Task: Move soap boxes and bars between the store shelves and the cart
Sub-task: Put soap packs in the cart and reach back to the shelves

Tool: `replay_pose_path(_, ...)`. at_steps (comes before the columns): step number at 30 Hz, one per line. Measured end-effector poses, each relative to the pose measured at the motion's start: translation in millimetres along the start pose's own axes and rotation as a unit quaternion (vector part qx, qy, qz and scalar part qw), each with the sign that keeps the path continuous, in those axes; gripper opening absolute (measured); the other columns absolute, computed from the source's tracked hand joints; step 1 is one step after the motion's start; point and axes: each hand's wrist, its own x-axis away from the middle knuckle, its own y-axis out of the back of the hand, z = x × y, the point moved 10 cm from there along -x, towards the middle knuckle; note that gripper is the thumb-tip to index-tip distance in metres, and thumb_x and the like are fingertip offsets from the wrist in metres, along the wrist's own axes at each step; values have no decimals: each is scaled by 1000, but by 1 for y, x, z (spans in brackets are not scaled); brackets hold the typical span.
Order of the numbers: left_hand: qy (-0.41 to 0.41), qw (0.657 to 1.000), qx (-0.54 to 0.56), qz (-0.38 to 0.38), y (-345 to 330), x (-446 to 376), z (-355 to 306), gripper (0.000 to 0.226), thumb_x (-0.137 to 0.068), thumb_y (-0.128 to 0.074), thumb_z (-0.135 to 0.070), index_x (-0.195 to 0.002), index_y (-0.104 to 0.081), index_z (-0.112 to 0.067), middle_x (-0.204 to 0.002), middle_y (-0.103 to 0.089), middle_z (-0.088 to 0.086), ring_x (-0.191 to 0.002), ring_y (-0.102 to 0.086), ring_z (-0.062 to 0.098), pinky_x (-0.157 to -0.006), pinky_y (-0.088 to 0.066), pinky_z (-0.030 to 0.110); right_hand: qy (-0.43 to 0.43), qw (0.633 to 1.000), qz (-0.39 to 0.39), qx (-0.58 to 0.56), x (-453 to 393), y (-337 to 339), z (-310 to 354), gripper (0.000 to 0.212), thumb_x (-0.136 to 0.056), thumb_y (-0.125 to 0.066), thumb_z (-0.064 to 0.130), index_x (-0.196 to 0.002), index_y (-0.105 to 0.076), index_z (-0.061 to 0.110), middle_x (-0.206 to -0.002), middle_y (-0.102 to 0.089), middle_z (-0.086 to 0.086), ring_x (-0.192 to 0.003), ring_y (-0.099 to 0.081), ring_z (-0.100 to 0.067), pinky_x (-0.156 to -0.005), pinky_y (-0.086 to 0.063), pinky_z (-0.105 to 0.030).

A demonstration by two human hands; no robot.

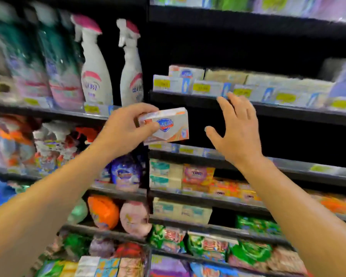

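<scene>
Black metal shelves point(188, 96) fill the view, and the bay just behind the hands looks dark and bare, with a row of pale soap boxes point(208, 84) lined up on the shelf above it. White spray bottles point(96, 76) stand further left. In front of the dark bay the left hand point(124, 126) pinches a single soap box point(168, 124) by its left end, thumb on the printed face and fingers behind, the box tilted and held clear of every shelf. The right hand point(238, 132) hangs beside it with fingers spread, touching nothing. I'd judge the box light and stiff, thin glossy card (a little slick, and it would dent under a hard squeeze), best gripped across its short ends or broad faces with the bar inside giving support.
</scene>
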Motion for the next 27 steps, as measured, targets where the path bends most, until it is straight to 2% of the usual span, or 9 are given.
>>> replay_pose_path(4,-75,993,-89,-32,9,-37,-52,37,-83,-71,-10,-120,-66,-12,-109,-60,-7,-98,-52,2,-80,-34,0,7,998,17,54,-31,8,-21,79,-90,-62,47,-154,-29,16,-161,-25,-8,-151,-12,-35,-122,-14,-48)
replay_pose_path(9,-107,982,-143,-64,21,-81,-79,35,-86,-64,-8,-120,-64,-15,-111,-59,-3,-98,-42,-5,-80,-31,0,25,994,63,85,-40,-10,-26,88,-89,-61,50,-157,-18,17,-164,-16,-6,-152,-4,-34,-122,-9,-52)
replay_pose_path(13,-85,982,-144,-86,22,-113,-83,34,-93,-60,-9,-126,-60,-13,-117,-53,0,-102,-46,5,-75,-33,-3,42,990,72,118,-38,-29,-30,96,-85,-65,51,-159,-14,15,-167,-3,-6,-152,6,-35,-122,-9,-54)
replay_pose_path(16,-83,979,-159,-97,14,-130,-81,38,-94,-59,-10,-132,-56,-11,-124,-51,5,-110,-48,10,-80,-29,-3,52,985,71,147,-32,-38,-37,104,-83,-67,52,-159,-8,15,-167,5,-7,-151,13,-35,-123,-7,-53)
replay_pose_path(21,-73,978,-175,-89,-3,-152,-70,37,-94,-58,-10,-131,-56,-12,-124,-48,7,-114,-50,17,-90,-34,16,51,982,76,165,-35,-50,-44,111,-81,-66,57,-159,1,18,-166,12,-6,-150,21,-32,-122,7,-48)
replay_pose_path(27,-41,984,-148,-92,-2,-161,-51,38,-97,-57,-14,-135,-54,-14,-119,-44,0,-107,-43,9,-78,-31,4,46,984,54,161,-36,-51,-45,116,-73,-73,59,-159,-8,17,-166,4,-6,-151,12,-32,-119,11,-45)
